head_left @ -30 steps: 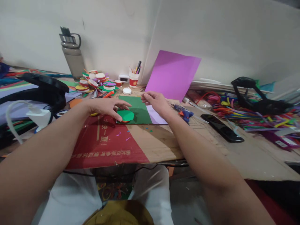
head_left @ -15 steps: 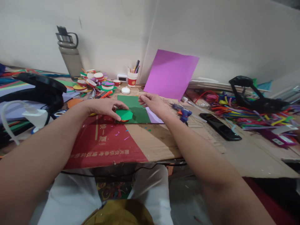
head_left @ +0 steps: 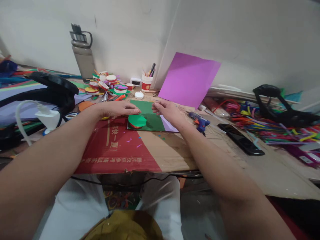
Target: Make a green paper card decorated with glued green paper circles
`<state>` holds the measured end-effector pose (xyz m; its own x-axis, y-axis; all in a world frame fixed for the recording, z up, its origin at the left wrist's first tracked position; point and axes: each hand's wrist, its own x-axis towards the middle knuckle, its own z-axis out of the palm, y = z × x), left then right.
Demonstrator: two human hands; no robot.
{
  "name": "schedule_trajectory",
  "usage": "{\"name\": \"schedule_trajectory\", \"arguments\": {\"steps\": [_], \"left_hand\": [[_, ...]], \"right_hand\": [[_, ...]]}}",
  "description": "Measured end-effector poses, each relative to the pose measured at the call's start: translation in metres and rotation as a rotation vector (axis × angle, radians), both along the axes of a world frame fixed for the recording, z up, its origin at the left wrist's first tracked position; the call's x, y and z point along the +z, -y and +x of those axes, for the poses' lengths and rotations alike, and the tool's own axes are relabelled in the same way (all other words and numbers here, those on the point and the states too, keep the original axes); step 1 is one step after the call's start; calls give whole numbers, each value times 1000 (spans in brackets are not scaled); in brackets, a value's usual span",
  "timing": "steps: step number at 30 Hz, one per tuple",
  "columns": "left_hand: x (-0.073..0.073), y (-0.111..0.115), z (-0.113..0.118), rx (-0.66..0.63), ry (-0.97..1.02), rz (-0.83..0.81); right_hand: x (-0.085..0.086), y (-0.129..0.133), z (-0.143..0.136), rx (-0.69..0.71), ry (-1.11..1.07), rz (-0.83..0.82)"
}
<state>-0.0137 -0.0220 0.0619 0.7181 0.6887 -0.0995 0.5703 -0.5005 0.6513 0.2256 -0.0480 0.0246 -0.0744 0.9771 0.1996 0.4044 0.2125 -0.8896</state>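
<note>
A bright green piece of paper with cut corners (head_left: 137, 120) lies on top of a low round piece with a red side (head_left: 136, 126), near the left end of a dark green sheet (head_left: 152, 121). Just above and behind it is my left hand (head_left: 122, 108), fingers stretched to the right and nothing visible in them. My right hand (head_left: 166, 110) hovers over the right part of the sheet, fingertips curled in against the thumb. Whatever may be between those fingertips is too small to make out. A pale purple paper (head_left: 168, 125) shows under my right wrist.
Several round red-and-white pieces (head_left: 102, 85) are heaped at the back left beside a grey bottle (head_left: 83, 61). A paper cup of pens (head_left: 147, 83) and a purple sheet (head_left: 190, 80) stand behind. To the right are a blue glue gun (head_left: 201, 123) and a black phone (head_left: 241, 139).
My left hand has let go of the green paper piece and risen slightly above it. The right hand stays near the same spot. The whole view has shifted a little.
</note>
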Motion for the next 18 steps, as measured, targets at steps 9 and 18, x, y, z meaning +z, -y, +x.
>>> {"name": "schedule_trajectory", "arguments": {"steps": [9,18], "left_hand": [[4,-2,1,-141,-269,156],[-4,3,4,-140,-211,281]], "right_hand": [[0,2,-1,39,67,-15],[-6,-1,-4,115,142,-7]]}}
